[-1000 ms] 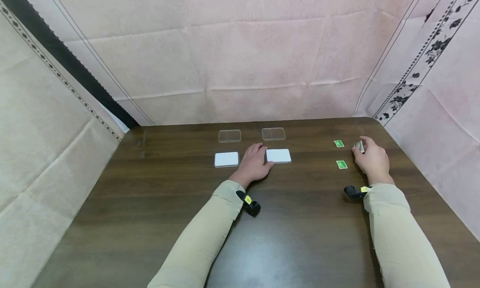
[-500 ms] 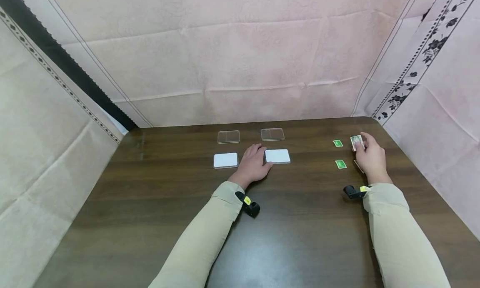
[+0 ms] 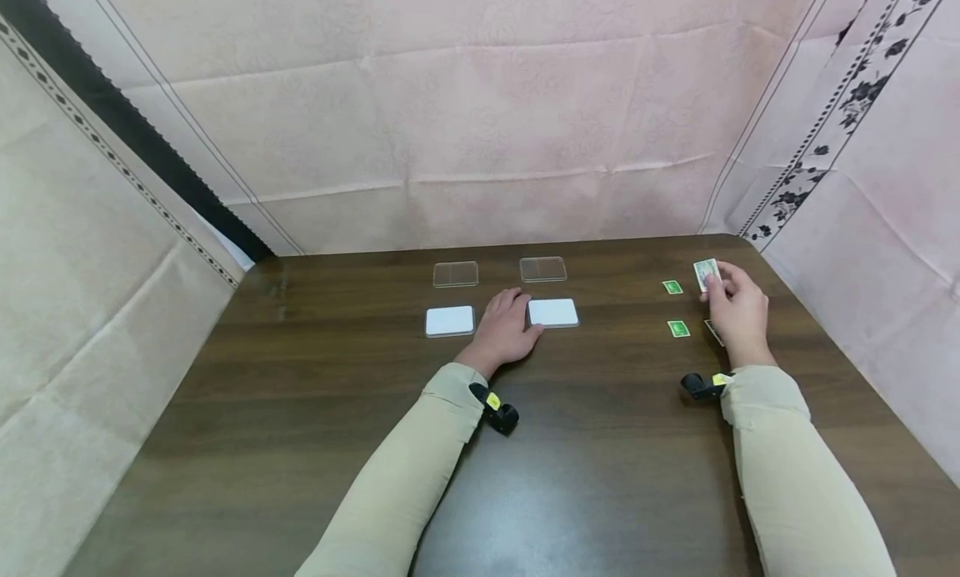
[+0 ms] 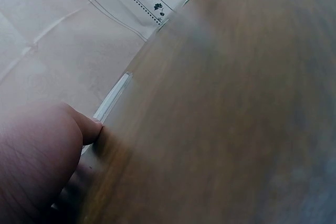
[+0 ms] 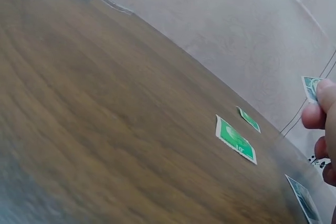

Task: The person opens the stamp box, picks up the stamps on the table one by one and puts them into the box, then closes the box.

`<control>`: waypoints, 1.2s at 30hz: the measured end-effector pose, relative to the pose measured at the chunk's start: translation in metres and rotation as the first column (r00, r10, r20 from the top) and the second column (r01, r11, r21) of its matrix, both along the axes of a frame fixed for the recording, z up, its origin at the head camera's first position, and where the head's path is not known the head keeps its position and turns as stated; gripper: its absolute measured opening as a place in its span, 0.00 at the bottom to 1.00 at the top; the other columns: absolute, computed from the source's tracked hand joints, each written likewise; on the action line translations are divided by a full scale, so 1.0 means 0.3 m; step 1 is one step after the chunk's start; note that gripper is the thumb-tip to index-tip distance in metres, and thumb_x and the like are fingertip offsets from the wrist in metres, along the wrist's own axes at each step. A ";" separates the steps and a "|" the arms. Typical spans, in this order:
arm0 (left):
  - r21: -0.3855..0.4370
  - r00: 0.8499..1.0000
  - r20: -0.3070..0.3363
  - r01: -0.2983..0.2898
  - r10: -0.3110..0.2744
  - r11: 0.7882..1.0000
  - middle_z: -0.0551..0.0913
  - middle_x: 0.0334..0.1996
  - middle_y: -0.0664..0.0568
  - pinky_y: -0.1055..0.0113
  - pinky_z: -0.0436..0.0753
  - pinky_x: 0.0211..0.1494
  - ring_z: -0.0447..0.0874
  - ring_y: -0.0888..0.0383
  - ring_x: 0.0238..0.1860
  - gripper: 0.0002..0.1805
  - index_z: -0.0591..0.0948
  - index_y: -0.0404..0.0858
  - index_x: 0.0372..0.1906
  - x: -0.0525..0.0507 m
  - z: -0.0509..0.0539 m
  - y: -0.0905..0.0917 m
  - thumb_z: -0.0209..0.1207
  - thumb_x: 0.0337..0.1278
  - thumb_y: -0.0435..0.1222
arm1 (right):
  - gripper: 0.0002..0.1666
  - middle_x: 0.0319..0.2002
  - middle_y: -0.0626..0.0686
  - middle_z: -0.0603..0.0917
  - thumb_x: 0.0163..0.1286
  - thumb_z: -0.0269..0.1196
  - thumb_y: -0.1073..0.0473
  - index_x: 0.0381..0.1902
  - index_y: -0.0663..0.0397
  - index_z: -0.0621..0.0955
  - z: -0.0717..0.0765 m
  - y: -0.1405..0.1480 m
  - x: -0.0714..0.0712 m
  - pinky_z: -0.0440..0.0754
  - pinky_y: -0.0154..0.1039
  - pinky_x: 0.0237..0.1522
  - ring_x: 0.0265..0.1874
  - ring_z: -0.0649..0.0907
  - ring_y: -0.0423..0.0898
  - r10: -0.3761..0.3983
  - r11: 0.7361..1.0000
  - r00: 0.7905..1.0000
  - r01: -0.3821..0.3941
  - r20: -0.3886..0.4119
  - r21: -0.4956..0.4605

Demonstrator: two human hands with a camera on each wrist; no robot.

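Observation:
Between thumb and fingers, my right hand (image 3: 738,314) pinches a pale stamp (image 3: 705,273) with a white border, raised above the table. The right wrist view shows the stamp's blue-green print (image 5: 310,88) past the fingertips. Beneath that hand lies another white-edged stamp (image 3: 714,333), partly hidden. Two small green stamps, a far one (image 3: 672,287) and a near one (image 3: 678,328), lie to its left. My left hand (image 3: 504,331) rests with fingers extended beside a shallow clear case with a white top surface (image 3: 553,313); its thumb touches the case's edge.
A second white-topped case (image 3: 450,320) lies left of my left hand. Behind the cases are two flat clear plastic lids, left (image 3: 455,273) and right (image 3: 543,268). The brown wooden table (image 3: 570,460) meets pale cloth hangings (image 3: 480,127) at its back and sides.
My right hand has lifted the pale stamp off the table, tilting it upright and moving slightly left, which uncovers part of the stamp below. The left hand stays in place.

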State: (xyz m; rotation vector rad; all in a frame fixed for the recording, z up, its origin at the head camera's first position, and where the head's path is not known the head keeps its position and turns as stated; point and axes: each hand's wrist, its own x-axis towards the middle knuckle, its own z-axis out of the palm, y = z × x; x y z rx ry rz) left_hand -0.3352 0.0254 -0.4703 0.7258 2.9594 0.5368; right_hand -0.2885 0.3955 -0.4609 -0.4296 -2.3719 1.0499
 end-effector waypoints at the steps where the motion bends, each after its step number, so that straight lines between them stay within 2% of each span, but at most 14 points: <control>1: 0.000 1.000 0.002 0.000 0.000 1.000 0.57 0.78 0.44 0.57 0.47 0.80 0.50 0.49 0.79 0.36 0.63 0.38 0.76 0.001 0.001 0.000 0.51 0.74 0.53 | 0.27 0.20 0.22 0.76 0.80 0.50 0.45 0.70 0.49 0.75 -0.001 -0.004 0.000 0.68 0.34 0.43 0.33 0.76 0.37 0.002 1.000 1.000 -0.002 -0.011 0.002; 4: 0.003 1.000 0.008 -0.001 0.001 1.000 0.57 0.78 0.44 0.57 0.47 0.80 0.50 0.49 0.79 0.36 0.63 0.38 0.76 0.003 0.003 0.000 0.51 0.74 0.53 | 0.25 0.22 0.29 0.78 0.81 0.49 0.49 0.69 0.50 0.74 0.002 -0.017 0.003 0.69 0.32 0.36 0.26 0.74 0.34 0.018 1.000 0.999 -0.018 -0.045 0.005; 6: 0.000 1.000 0.008 -0.002 0.002 1.000 0.57 0.78 0.44 0.57 0.47 0.80 0.50 0.50 0.79 0.36 0.63 0.38 0.76 0.003 0.003 0.000 0.51 0.74 0.53 | 0.24 0.27 0.40 0.82 0.82 0.47 0.51 0.70 0.50 0.73 0.008 -0.025 0.005 0.69 0.33 0.35 0.26 0.74 0.35 0.030 1.000 0.998 -0.030 -0.060 0.003; 10: -0.005 1.000 0.009 -0.006 0.006 1.000 0.57 0.78 0.44 0.57 0.47 0.80 0.49 0.50 0.79 0.36 0.63 0.38 0.76 0.004 -0.001 -0.001 0.51 0.73 0.53 | 0.27 0.37 0.53 0.84 0.83 0.44 0.53 0.76 0.48 0.65 0.016 -0.034 0.008 0.69 0.32 0.34 0.31 0.74 0.37 0.074 0.996 0.997 -0.074 -0.019 -0.038; 12: -0.005 1.000 0.007 -0.008 0.008 1.000 0.57 0.78 0.44 0.57 0.47 0.80 0.50 0.50 0.79 0.36 0.63 0.38 0.76 0.005 -0.002 -0.001 0.52 0.73 0.54 | 0.29 0.38 0.49 0.84 0.83 0.43 0.53 0.78 0.45 0.61 0.018 -0.033 0.009 0.68 0.33 0.34 0.32 0.73 0.38 0.097 0.993 0.995 -0.096 0.004 -0.069; 14: -0.003 1.000 0.004 -0.008 0.008 1.000 0.57 0.78 0.44 0.57 0.47 0.80 0.50 0.49 0.79 0.36 0.63 0.38 0.76 0.005 -0.001 -0.001 0.52 0.73 0.53 | 0.30 0.35 0.40 0.83 0.82 0.44 0.53 0.80 0.43 0.59 0.018 -0.032 0.009 0.68 0.32 0.33 0.32 0.73 0.39 0.111 0.990 0.994 -0.110 0.009 -0.091; 17: -0.002 1.000 0.000 -0.007 0.007 1.000 0.57 0.78 0.44 0.57 0.48 0.80 0.50 0.49 0.79 0.36 0.63 0.38 0.76 0.005 0.001 -0.001 0.52 0.73 0.53 | 0.31 0.29 0.28 0.79 0.81 0.46 0.54 0.79 0.42 0.60 0.017 -0.033 0.005 0.68 0.31 0.31 0.29 0.72 0.39 0.124 0.987 0.992 -0.125 -0.013 -0.100; 19: -0.001 1.000 0.001 -0.006 0.006 1.000 0.57 0.78 0.44 0.57 0.47 0.80 0.50 0.49 0.79 0.36 0.63 0.38 0.76 0.005 0.002 -0.001 0.51 0.73 0.53 | 0.31 0.28 0.25 0.77 0.80 0.47 0.56 0.79 0.43 0.61 0.018 -0.038 0.000 0.68 0.30 0.31 0.28 0.73 0.37 0.130 0.986 0.991 -0.132 -0.033 -0.100; 23: -0.001 1.000 0.008 -0.006 0.006 1.000 0.57 0.78 0.44 0.57 0.47 0.80 0.49 0.49 0.79 0.36 0.63 0.38 0.76 0.004 0.001 0.000 0.51 0.74 0.54 | 0.31 0.28 0.27 0.79 0.78 0.48 0.59 0.77 0.47 0.63 0.021 -0.060 -0.008 0.68 0.29 0.28 0.25 0.73 0.35 0.146 0.984 0.988 -0.150 -0.053 -0.100; 30: -0.001 1.000 0.020 -0.011 0.011 1.000 0.56 0.79 0.45 0.56 0.47 0.80 0.48 0.49 0.80 0.36 0.62 0.38 0.77 0.006 0.005 -0.003 0.51 0.74 0.54 | 0.34 0.27 0.41 0.84 0.72 0.51 0.64 0.75 0.46 0.67 0.034 -0.112 -0.013 0.68 0.31 0.26 0.21 0.73 0.34 0.181 0.974 0.980 -0.190 -0.080 -0.120; 36: 0.011 1.000 0.013 -0.002 0.002 1.000 0.57 0.78 0.44 0.56 0.48 0.80 0.49 0.49 0.79 0.36 0.63 0.37 0.76 0.009 0.009 -0.004 0.51 0.73 0.53 | 0.33 0.20 0.37 0.80 0.69 0.51 0.66 0.72 0.44 0.72 0.041 -0.149 -0.011 0.67 0.34 0.21 0.16 0.70 0.37 0.177 0.964 0.981 -0.189 -0.077 -0.187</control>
